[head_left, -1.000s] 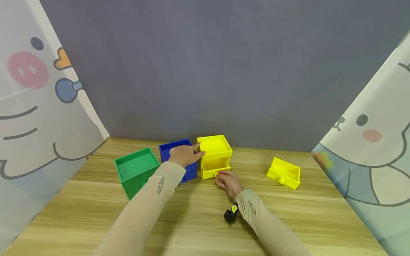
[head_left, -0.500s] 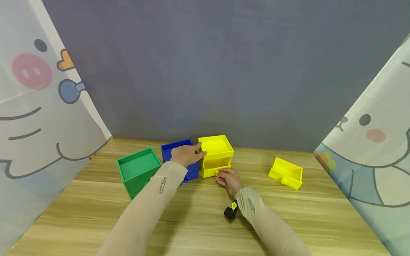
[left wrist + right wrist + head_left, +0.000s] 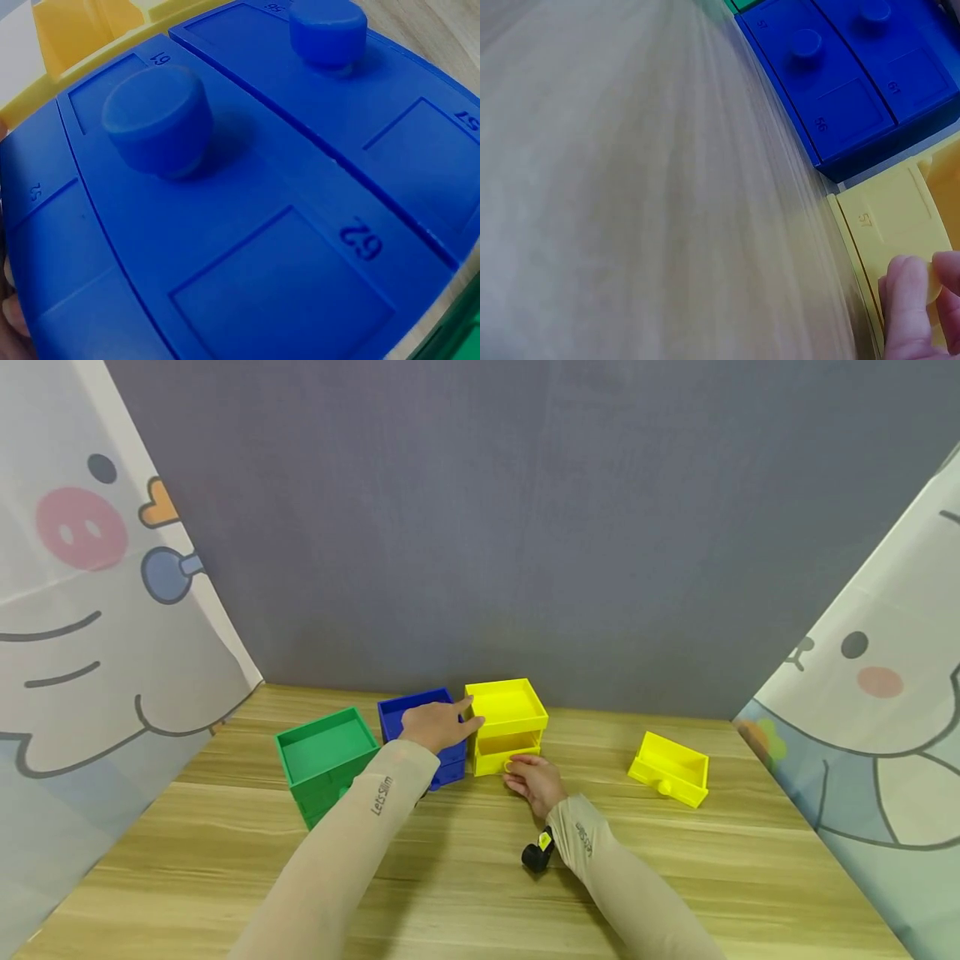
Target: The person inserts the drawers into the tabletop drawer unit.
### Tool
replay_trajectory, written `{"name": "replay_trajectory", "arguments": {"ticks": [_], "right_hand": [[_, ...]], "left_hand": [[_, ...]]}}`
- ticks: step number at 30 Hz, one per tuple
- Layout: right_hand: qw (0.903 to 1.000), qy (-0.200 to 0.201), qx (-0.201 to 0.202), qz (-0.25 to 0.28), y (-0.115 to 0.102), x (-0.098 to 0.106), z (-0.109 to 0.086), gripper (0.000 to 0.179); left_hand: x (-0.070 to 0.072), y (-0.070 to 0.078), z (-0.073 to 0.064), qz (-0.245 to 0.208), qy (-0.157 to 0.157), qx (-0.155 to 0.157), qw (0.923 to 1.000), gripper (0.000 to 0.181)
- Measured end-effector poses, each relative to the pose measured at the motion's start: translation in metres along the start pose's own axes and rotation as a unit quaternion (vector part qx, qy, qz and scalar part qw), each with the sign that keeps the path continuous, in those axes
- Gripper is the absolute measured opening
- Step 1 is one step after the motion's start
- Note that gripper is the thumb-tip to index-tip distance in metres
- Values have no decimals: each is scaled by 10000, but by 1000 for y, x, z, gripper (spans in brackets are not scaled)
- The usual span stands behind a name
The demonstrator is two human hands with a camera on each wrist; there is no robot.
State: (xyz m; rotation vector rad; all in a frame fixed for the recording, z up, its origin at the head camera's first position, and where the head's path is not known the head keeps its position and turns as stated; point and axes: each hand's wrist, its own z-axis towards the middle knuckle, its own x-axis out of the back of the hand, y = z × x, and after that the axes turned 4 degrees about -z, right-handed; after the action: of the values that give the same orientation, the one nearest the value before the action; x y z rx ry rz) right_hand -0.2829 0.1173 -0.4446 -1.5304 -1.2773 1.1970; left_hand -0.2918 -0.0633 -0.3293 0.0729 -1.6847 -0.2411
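A yellow cabinet with a tray top stands at the back of the table, its upper slot vacant. My right hand pinches the round knob of its lower yellow drawer between thumb and fingers. The drawer sits in the cabinet, nearly flush as far as I can tell. Above the blue cabinet, my left hand reaches across with finger and thumb stretched out, touching the yellow cabinet's left side. Little of that hand shows in the left wrist view. A loose yellow drawer lies to the right.
A green cabinet stands left of the blue one, partly behind the left sleeve. The blue cabinet's drawers with round knobs are in. A grey partition rises behind the wooden table. A black wrist camera hangs below the right wrist.
The lower yellow drawer has slid back into the cabinet, pushed by my right hand on its knob. My left hand has kept its place against the cabinet.
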Motion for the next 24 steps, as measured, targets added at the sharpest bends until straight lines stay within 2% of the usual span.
{"name": "replay_trajectory", "arguments": {"ticks": [6, 10, 16, 24], "right_hand": [[9988, -360, -160, -297, -5, 8, -3, 29], [9954, -615, -276, -687, -13, 22, -5, 36], [9923, -663, -433, -952, -23, 63, -12, 44], [9927, -460, -388, -1045, -35, 118, -29, 54]], "left_hand": [[0, -1, 1, -65, -80, -16, 9999, 63], [0, -2, 2, -91, -91, -45, 9999, 63], [0, -2, 2, -63, -31, -108, 9999, 63], [-2, -4, 3, -93, -86, -110, 9999, 64]]}}
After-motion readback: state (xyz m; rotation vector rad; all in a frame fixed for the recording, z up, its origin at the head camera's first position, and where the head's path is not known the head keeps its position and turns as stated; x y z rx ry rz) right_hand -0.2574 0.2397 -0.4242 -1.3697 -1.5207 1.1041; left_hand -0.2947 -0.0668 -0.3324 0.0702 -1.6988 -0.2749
